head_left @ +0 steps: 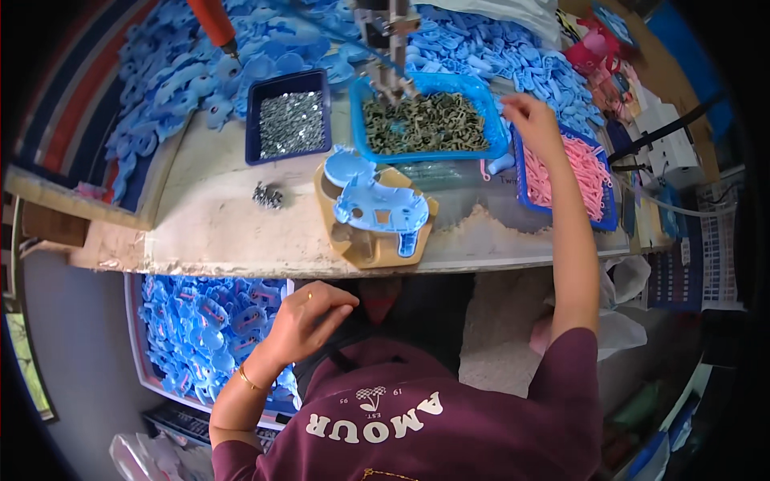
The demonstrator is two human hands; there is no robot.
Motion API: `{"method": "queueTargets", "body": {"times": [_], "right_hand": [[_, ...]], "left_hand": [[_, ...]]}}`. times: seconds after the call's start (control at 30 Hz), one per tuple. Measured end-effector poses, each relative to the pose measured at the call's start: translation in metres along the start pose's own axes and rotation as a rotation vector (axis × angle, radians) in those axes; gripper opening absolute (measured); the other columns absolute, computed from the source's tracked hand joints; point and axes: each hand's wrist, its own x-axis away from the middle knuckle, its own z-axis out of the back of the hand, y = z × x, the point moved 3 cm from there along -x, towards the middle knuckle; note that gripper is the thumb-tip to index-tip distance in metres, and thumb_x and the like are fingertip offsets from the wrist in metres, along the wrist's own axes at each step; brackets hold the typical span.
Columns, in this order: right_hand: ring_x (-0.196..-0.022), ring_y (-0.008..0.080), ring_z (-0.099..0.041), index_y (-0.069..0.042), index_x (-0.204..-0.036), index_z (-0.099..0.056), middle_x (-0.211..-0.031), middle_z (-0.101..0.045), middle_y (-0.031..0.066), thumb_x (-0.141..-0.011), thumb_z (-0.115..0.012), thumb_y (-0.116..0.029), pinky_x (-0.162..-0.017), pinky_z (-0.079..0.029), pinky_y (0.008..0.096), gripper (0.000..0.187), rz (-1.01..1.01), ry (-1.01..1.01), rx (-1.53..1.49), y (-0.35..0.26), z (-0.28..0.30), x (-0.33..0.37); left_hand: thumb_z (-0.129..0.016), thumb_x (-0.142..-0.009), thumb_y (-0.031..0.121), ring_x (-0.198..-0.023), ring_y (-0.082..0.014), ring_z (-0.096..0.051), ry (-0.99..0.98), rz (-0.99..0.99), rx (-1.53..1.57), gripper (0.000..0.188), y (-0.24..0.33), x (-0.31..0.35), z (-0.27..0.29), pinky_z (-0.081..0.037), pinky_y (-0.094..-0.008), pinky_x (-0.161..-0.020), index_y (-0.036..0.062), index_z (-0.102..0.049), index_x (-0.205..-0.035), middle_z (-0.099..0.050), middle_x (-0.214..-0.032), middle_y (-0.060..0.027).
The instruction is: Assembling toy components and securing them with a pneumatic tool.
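Observation:
My right hand point(531, 122) reaches across the table to the blue plastic parts beside the turquoise tray point(361, 132). Its fingers are bent together; what they hold, if anything, does not show. Closer in, my left hand point(309, 322) hovers just off the table's front edge, fingers curled against the thumb, and anything inside is hidden. Between them a tan fixture point(345, 245) lies on the table. It carries a light-blue shaped plastic piece point(381, 204) with cut-outs and a round blue cup-like piece point(348, 168). The turquoise tray is filled with small dull-metal clips point(425, 124).
A navy tray point(253, 132) contains small silver screws, and more screws point(268, 195) lie loose. Pink strips point(565, 176) fill a blue basket. An orange screwdriver point(213, 24) and metal machine head point(391, 48) hang overhead. Blue parts heap behind; a bin point(138, 341) of them sits below.

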Motion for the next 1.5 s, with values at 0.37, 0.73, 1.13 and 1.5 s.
{"method": "queueTargets", "body": {"times": [0.37,0.73,1.13,1.5], "right_hand": [[-0.112,0.0366,-0.055,-0.013,-0.111,-0.065,-0.125,-0.054,0.0159,-0.084,-0.062,-0.016,-0.088,-0.049,0.0432,0.028,0.080,-0.177,0.448,0.086,-0.066,-0.141],[-0.083,0.0261,-0.065,-0.005,-0.097,-0.068,-0.088,-0.069,0.0123,-0.082,-0.068,-0.040,-0.073,-0.051,0.0368,0.038,0.130,-0.430,0.359,0.043,-0.038,-0.189],[-0.118,0.0388,-0.051,-0.022,-0.136,-0.049,-0.141,-0.044,0.0161,-0.070,-0.065,-0.067,-0.097,-0.042,0.0526,0.081,-0.018,-0.231,0.508,0.005,-0.130,-0.249],[-0.105,0.0321,-0.061,-0.016,-0.128,-0.060,-0.122,-0.062,0.0127,-0.087,-0.059,-0.051,-0.084,-0.050,0.0395,0.053,-0.125,-0.327,-0.163,0.037,-0.014,-0.166]], "left_hand": [[-0.063,-0.082,-0.001,-0.075,-0.0254,-0.064,-0.034,0.053,0.039,0.014,-0.002,-0.039,-0.005,-0.050,-0.0336,-0.067,0.0041,-0.067,-0.094,-0.067,-0.086,-0.0083],[-0.064,-0.078,-0.006,-0.073,-0.0245,-0.064,0.047,0.000,-0.014,0.018,-0.010,-0.058,0.002,-0.051,-0.0325,-0.065,0.0043,-0.066,-0.093,-0.068,-0.085,-0.0083],[-0.060,-0.079,-0.010,-0.067,-0.0224,-0.064,0.320,0.088,-0.159,0.016,-0.028,-0.065,0.018,-0.050,-0.0293,-0.063,0.0009,-0.062,-0.089,-0.066,-0.076,-0.0092],[-0.054,-0.086,-0.008,-0.065,-0.0170,-0.062,0.349,0.126,-0.097,0.011,-0.043,-0.054,0.014,-0.049,-0.0269,-0.062,-0.0032,-0.061,-0.092,-0.066,-0.075,-0.0118]]}}
